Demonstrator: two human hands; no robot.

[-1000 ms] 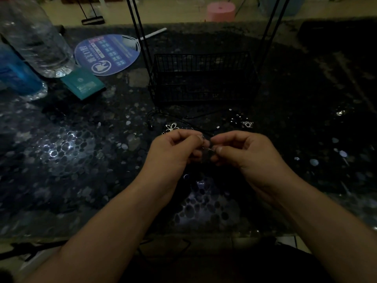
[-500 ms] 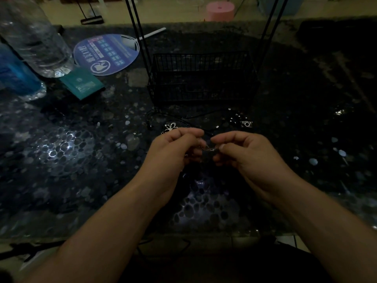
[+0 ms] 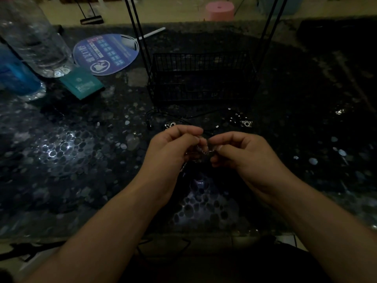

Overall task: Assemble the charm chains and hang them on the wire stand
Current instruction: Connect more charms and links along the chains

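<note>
Pinching a silver chain (image 3: 204,150) between them, left hand (image 3: 173,148) and right hand (image 3: 244,154) (grips nearly touching).

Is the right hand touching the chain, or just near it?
Touching. The head view shows the right hand pinching the chain at its fingertips, with the left hand holding the other end.

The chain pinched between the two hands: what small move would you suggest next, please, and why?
Probably close the link where the fingertips meet, before any hanging. The left hand and right hand both pinch the chain above the table, its tail dangles loose, and the wire stand sits beyond them.
</note>
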